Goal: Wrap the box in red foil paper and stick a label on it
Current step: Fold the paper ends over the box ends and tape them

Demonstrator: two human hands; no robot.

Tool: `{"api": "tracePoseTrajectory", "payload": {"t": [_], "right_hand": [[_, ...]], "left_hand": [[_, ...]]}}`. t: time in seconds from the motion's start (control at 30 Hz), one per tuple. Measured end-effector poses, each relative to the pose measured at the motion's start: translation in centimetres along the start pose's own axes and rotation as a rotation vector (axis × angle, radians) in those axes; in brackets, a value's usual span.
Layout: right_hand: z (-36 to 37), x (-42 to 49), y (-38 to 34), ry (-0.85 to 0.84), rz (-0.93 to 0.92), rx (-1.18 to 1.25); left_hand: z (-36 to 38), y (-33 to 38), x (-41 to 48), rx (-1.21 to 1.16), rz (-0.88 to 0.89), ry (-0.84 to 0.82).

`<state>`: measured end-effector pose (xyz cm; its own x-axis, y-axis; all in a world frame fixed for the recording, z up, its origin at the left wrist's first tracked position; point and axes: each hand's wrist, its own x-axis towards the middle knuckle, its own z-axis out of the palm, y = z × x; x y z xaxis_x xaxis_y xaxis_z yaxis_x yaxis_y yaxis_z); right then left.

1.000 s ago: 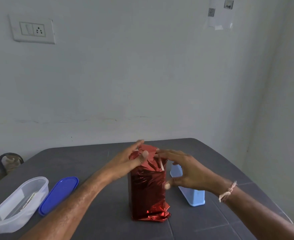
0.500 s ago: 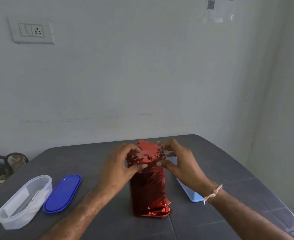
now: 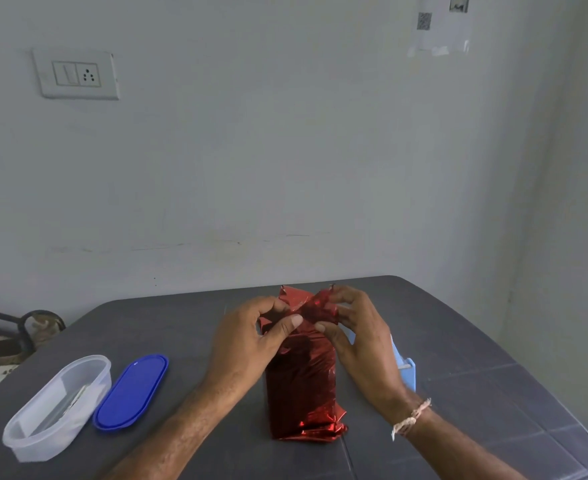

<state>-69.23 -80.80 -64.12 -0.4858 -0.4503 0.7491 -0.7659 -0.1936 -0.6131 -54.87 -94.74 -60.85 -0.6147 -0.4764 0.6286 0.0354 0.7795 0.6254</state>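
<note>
Head view — left hand (image 3: 247, 336), right hand (image 3: 361, 337) — pinch grip on foil (image 3: 308, 306) atop box (image 3: 299, 386).

Pale wall (image 3: 285, 150) with switch socket (image 3: 76, 74) behind grey table (image 3: 476, 341).

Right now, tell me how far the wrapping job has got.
Done: red foil covers the box's sides, and its bottom end is folded in against the table. In hand: left hand and right hand pinch the loose foil at the top. Left: closing that top, then the label; none shows on the foil.
</note>
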Motion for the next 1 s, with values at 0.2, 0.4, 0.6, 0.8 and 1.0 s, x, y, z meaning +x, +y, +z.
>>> {"api": "tracePoseTrajectory", "payload": {"t": [0.2,0.4,0.6,0.8,1.0], "right_hand": [[0.1,0.4,0.1,-0.018,-0.036,-0.119],[0.0,0.8,-0.3,-0.028,0.004,-0.119],[-0.2,1.2,-0.7,-0.036,0.018,-0.141],[-0.2,1.7,-1.4,-0.086,0.111,-0.073],[-0.4,2.8,-1.8,-0.149,0.296,0.041]], "left_hand": [[0.0,1.6,0.7,-0.051,0.014,-0.047],[0.0,1.9,1.6,-0.026,0.069,0.001],[-0.6,2.4,2.5,-0.049,0.039,-0.032],[-0.8,3.0,3.4,-0.158,0.003,-0.054],[-0.8,2.2,4.2,-0.26,-0.059,-0.052]]}}
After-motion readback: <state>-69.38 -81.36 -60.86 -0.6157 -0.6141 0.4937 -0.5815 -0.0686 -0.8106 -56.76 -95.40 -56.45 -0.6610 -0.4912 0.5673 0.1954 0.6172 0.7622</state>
